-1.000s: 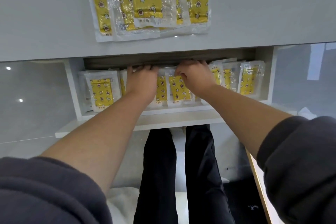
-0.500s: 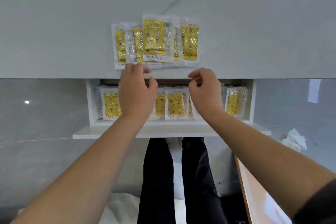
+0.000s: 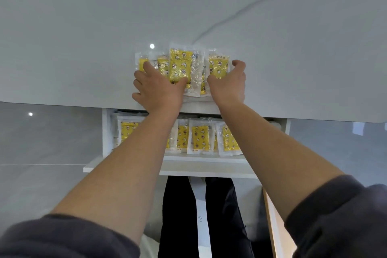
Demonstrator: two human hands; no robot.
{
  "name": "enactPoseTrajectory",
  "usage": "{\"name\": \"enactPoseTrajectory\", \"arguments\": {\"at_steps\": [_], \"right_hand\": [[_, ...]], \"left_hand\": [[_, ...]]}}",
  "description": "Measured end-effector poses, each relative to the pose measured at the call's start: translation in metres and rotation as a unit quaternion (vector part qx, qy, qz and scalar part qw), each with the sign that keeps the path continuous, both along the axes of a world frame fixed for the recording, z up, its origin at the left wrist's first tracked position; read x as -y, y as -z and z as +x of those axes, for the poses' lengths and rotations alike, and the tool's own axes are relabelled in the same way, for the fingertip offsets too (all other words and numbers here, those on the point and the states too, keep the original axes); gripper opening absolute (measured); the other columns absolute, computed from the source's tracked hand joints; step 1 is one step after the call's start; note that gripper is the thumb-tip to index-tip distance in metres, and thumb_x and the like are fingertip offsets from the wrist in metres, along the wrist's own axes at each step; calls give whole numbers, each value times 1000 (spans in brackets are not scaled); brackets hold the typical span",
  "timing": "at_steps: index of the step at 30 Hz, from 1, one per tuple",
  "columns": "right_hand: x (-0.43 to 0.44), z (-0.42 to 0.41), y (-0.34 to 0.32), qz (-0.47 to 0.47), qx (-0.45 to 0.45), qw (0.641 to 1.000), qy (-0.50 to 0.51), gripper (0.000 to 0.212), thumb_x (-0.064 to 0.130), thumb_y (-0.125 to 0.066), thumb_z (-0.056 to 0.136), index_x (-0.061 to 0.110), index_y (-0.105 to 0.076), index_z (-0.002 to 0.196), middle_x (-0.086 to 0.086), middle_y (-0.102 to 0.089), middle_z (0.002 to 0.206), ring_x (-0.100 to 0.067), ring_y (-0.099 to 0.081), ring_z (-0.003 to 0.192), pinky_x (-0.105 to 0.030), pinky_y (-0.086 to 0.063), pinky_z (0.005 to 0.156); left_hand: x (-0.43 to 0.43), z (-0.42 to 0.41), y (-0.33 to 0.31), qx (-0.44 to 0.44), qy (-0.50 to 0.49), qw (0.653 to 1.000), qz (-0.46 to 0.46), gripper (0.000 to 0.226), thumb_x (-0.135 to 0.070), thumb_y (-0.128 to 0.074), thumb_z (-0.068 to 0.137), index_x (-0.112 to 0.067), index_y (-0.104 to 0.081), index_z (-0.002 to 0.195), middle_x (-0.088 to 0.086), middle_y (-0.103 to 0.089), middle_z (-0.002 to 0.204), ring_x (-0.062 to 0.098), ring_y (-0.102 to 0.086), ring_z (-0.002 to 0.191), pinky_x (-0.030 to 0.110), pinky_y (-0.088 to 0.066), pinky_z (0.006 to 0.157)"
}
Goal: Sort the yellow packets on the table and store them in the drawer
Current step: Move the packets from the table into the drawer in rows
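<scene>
A fanned pile of yellow packets (image 3: 181, 64) in clear wrappers lies on the white table (image 3: 83, 37) near its front edge. My left hand (image 3: 159, 87) rests flat on the pile's left side, its thumb on the large middle packet and its fingers spread. My right hand (image 3: 229, 84) cups the pile's right side, fingers curled round the edge of the rightmost packet (image 3: 218, 67) and thumb on its near corner. Below the table edge the white drawer (image 3: 106, 132) stands open, with several yellow packets (image 3: 200, 137) side by side in a row; my forearms hide some of them.
The drawer's front panel (image 3: 188, 166) juts toward me under my arms. My legs in black trousers (image 3: 180, 216) stand below it. A wooden edge (image 3: 274, 226) runs along the lower right. Glossy grey floor lies on both sides.
Both hands have left the drawer, risen over the table edge and landed on the pile of packets on the table. The view has tilted up.
</scene>
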State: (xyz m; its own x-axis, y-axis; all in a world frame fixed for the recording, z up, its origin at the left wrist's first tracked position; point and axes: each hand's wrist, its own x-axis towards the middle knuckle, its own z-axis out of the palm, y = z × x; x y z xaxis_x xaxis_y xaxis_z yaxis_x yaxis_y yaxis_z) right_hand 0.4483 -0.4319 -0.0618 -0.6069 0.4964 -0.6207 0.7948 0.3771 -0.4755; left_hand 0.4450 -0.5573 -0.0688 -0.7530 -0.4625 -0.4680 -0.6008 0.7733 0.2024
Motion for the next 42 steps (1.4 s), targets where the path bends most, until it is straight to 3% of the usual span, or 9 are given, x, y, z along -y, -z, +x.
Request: {"name": "enactPoseTrajectory", "arguments": {"at_steps": [8,14,17,20,24,29,32,38,42], "right_hand": [[-5,-2,5,-3,12,1000,-10,71,23,-68,80,24,-30,140,0,-46,137,-23,-50,119,-47,-44,99],[-4,1,7,38,-11,998,-48,66,23,-68,82,22,-35,139,2,-46,136,-20,-49,121,-37,-38,98],[-2,2,9,2,-38,999,-30,60,21,-70,82,18,-41,134,1,-52,126,-16,-55,110,-28,-46,82],[-2,2,8,-58,-39,997,-18,50,19,-71,82,16,-44,124,4,-60,100,-10,-61,83,-19,-45,60],[-6,0,6,-95,-45,994,-27,41,17,-70,83,20,-43,113,18,-52,80,3,-52,68,-13,-39,52],[-5,-5,5,-121,-34,990,-70,45,24,-77,79,19,-48,113,12,-56,88,0,-54,73,-14,-41,56],[-2,-5,7,-130,-28,987,-86,38,27,-77,79,19,-56,110,6,-64,100,-12,-63,89,-26,-52,75],[-8,11,10,-215,-36,976,-23,26,18,-76,81,23,-63,102,5,-72,98,-14,-70,89,-40,-58,85],[-8,22,12,-283,-51,958,4,26,10,-73,84,24,-60,102,2,-72,102,-15,-70,93,-42,-57,88]], "left_hand": [[-5,0,8,-19,-43,998,49,89,-51,-78,71,-15,-32,138,6,-43,138,28,-47,125,48,-36,97],[-6,-5,7,-43,-25,999,-7,85,-60,-74,68,-14,-39,131,8,-38,135,27,-39,124,44,-38,96],[-6,-10,8,-32,-39,999,-12,92,-58,-76,68,-15,-33,137,10,-36,136,28,-37,125,43,-38,97],[-6,-17,6,-32,-55,998,7,92,-50,-80,68,-16,-32,139,11,-39,134,28,-40,123,41,-38,97],[-6,-25,5,-22,-87,994,55,89,-43,-82,69,-17,-31,137,10,-44,133,28,-48,120,41,-38,98],[0,-31,7,-9,-140,984,113,75,-36,-81,73,-15,-34,127,2,-54,121,23,-56,110,42,-38,98],[3,-31,8,4,-149,979,140,60,-34,-79,75,-15,-44,119,-4,-53,102,19,-57,98,45,-43,99],[6,-27,6,24,-124,979,157,58,-41,-82,67,-17,-51,111,3,-58,116,24,-59,104,48,-49,92],[10,-23,0,26,-84,980,179,46,-39,-79,72,-22,-46,99,-5,-54,100,20,-58,99,47,-46,95]]}}
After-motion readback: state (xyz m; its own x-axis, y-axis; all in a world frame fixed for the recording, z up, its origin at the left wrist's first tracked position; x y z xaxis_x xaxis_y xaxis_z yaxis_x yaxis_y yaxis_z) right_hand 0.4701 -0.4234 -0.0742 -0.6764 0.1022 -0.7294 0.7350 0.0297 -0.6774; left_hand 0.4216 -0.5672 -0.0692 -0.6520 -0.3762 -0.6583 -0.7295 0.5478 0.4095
